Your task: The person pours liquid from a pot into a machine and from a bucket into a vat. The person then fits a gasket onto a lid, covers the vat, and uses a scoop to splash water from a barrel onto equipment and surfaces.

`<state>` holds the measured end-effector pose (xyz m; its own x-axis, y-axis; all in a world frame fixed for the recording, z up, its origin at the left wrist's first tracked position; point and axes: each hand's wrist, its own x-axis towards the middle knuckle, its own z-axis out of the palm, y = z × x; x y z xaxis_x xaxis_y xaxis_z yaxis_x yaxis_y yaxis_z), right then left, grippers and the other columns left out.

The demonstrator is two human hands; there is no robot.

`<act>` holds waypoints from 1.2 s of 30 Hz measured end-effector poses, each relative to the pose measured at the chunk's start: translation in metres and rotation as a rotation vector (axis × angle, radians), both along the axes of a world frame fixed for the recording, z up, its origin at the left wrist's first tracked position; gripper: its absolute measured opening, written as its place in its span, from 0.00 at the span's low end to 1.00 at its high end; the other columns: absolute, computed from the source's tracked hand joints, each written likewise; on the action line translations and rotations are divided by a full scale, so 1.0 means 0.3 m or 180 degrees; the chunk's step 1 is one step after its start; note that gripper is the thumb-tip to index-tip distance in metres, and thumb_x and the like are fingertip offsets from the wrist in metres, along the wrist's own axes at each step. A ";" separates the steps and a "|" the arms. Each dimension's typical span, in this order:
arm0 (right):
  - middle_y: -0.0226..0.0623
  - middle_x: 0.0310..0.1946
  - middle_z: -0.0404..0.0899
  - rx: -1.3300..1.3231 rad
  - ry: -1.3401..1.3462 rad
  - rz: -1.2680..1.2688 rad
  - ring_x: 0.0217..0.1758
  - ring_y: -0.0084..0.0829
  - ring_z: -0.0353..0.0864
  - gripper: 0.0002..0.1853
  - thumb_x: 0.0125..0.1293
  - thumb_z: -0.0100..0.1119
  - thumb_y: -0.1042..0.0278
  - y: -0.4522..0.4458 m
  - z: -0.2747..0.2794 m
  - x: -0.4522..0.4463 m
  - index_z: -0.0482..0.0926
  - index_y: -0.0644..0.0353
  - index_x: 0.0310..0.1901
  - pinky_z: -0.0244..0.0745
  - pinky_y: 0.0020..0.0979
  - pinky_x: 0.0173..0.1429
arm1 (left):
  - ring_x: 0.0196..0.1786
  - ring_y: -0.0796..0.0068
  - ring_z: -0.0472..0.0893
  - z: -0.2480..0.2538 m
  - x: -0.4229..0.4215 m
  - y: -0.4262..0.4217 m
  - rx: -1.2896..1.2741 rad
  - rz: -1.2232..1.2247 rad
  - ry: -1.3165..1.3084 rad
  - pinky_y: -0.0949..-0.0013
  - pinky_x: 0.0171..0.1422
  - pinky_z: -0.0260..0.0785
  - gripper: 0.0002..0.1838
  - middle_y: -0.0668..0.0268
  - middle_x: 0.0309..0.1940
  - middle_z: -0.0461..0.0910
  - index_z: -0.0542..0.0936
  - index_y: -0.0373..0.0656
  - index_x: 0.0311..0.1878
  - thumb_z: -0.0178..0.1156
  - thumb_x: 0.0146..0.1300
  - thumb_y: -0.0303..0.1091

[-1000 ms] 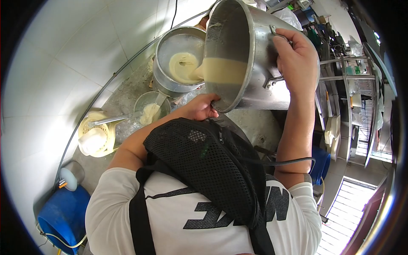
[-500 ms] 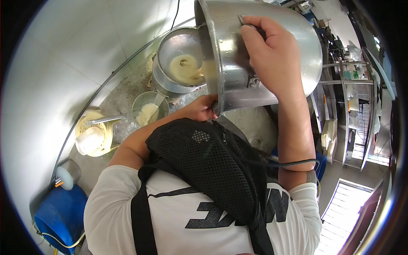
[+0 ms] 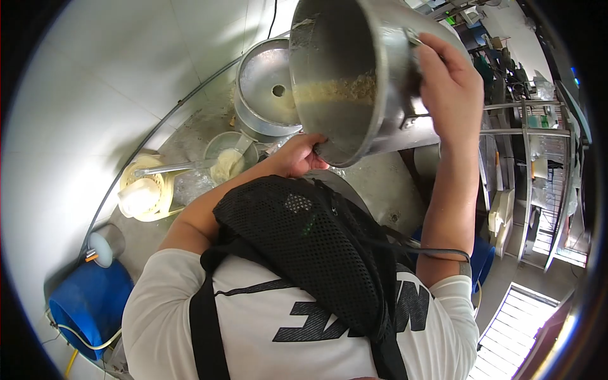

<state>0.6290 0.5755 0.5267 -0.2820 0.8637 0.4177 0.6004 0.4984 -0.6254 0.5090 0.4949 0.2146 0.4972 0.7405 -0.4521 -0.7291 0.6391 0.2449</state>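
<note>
A large metal pot (image 3: 408,82) lies tilted on its side, its mouth facing the round metal hopper (image 3: 266,63) on the left. Inside the pot runs a streak of pale yellowish, grainy slurry (image 3: 335,90). My right hand (image 3: 451,88) is closed round the handle on the pot's side. At the lower rim, my left hand (image 3: 303,155) grips the edge, its fingers partly hidden by the pot. The hopper's bowl has a dark round hole in its middle and a thin pale film around it.
Below the hopper sits a bucket (image 3: 227,166) with pale matter inside. Beside it is a yellow perforated basket (image 3: 163,190) with a white container (image 3: 140,197). A blue barrel (image 3: 92,310) stands lower left, and metal racks (image 3: 529,133) line the right. A black hose runs along the wall.
The pot has shifted right and turned, showing more of its inside. The pale liquid in the hopper has dropped, and the hole shows. My right hand has moved right and down with the handle.
</note>
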 end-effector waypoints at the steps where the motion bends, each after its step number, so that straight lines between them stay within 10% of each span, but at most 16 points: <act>1: 0.36 0.37 0.88 -0.0033 0.0153 -0.0177 0.38 0.22 0.83 0.16 0.70 0.63 0.64 0.018 -0.001 0.061 0.87 0.67 0.50 0.78 0.26 0.47 | 0.39 0.62 0.85 0.033 0.012 -0.002 -0.0021 0.0106 -0.0144 0.59 0.45 0.81 0.15 0.56 0.46 0.84 0.74 0.33 0.60 0.54 0.77 0.31; 6: 0.28 0.35 0.84 -0.0486 0.1140 -0.0653 0.37 0.18 0.79 0.14 0.72 0.62 0.67 0.113 -0.144 0.501 0.86 0.66 0.52 0.73 0.20 0.42 | 0.53 0.57 0.86 0.067 0.108 0.035 0.0523 0.0843 0.0149 0.53 0.64 0.80 0.18 0.52 0.55 0.83 0.72 0.31 0.63 0.55 0.74 0.27; 8: 0.28 0.38 0.82 0.0169 0.0638 -0.0494 0.38 0.19 0.79 0.14 0.76 0.59 0.64 0.132 -0.266 0.730 0.85 0.66 0.53 0.71 0.20 0.40 | 0.53 0.57 0.86 0.113 0.153 0.075 0.0632 0.1204 0.0860 0.54 0.61 0.79 0.19 0.54 0.53 0.85 0.76 0.31 0.62 0.57 0.70 0.28; 10: 0.26 0.42 0.80 -0.1146 0.2408 -0.1083 0.28 0.15 0.74 0.22 0.80 0.55 0.56 0.095 -0.351 0.904 0.79 0.67 0.62 0.65 0.19 0.27 | 0.50 0.59 0.86 0.197 0.231 0.103 0.0638 0.0959 0.1632 0.56 0.57 0.79 0.18 0.56 0.50 0.86 0.78 0.31 0.59 0.58 0.68 0.27; 14: 0.35 0.49 0.82 -0.2293 0.2760 -0.1695 0.40 0.33 0.85 0.34 0.74 0.60 0.41 -0.061 -0.605 1.249 0.70 0.64 0.67 0.79 0.30 0.36 | 0.37 0.66 0.85 0.111 0.457 0.188 0.1152 0.0530 0.3030 0.60 0.39 0.76 0.14 0.58 0.35 0.85 0.81 0.29 0.46 0.61 0.62 0.29; 16: 0.44 0.54 0.80 -0.3137 0.2376 -0.1957 0.53 0.39 0.83 0.29 0.70 0.65 0.50 -0.123 -0.718 1.356 0.73 0.63 0.63 0.81 0.46 0.54 | 0.33 0.64 0.84 0.085 0.575 0.243 0.1417 0.0260 0.3882 0.58 0.37 0.75 0.13 0.56 0.29 0.84 0.81 0.29 0.41 0.62 0.61 0.32; 18: 0.46 0.46 0.82 -0.3798 0.2774 -0.2211 0.42 0.42 0.86 0.22 0.66 0.60 0.63 -0.182 -1.019 1.595 0.75 0.63 0.59 0.84 0.50 0.44 | 0.33 0.68 0.81 0.095 0.671 0.306 0.1969 -0.0561 0.4866 0.57 0.38 0.73 0.14 0.62 0.29 0.82 0.77 0.30 0.38 0.65 0.62 0.35; 24: 0.47 0.39 0.80 -0.4557 0.3345 -0.3342 0.31 0.49 0.81 0.18 0.60 0.58 0.68 -0.219 -1.378 1.665 0.74 0.64 0.51 0.82 0.59 0.36 | 0.38 0.74 0.80 -0.135 0.769 0.367 0.1802 -0.0839 0.3642 0.62 0.43 0.73 0.20 0.62 0.39 0.82 0.76 0.40 0.44 0.64 0.74 0.49; 29: 0.54 0.57 0.74 -0.4739 0.2996 -0.4180 0.54 0.63 0.78 0.24 0.59 0.58 0.66 -0.117 -1.774 1.593 0.72 0.61 0.58 0.72 0.73 0.47 | 0.39 0.61 0.82 -0.159 0.532 0.090 0.1306 -0.1227 0.4598 0.57 0.46 0.74 0.20 0.55 0.34 0.82 0.79 0.39 0.42 0.63 0.72 0.49; 36: 0.51 0.63 0.73 -0.4831 0.2591 -0.4383 0.57 0.57 0.77 0.26 0.60 0.55 0.67 0.115 -2.241 1.339 0.74 0.62 0.62 0.71 0.72 0.49 | 0.34 0.62 0.82 -0.274 0.281 -0.371 -0.0137 -0.1423 0.5272 0.58 0.42 0.73 0.20 0.56 0.30 0.83 0.81 0.36 0.39 0.62 0.71 0.47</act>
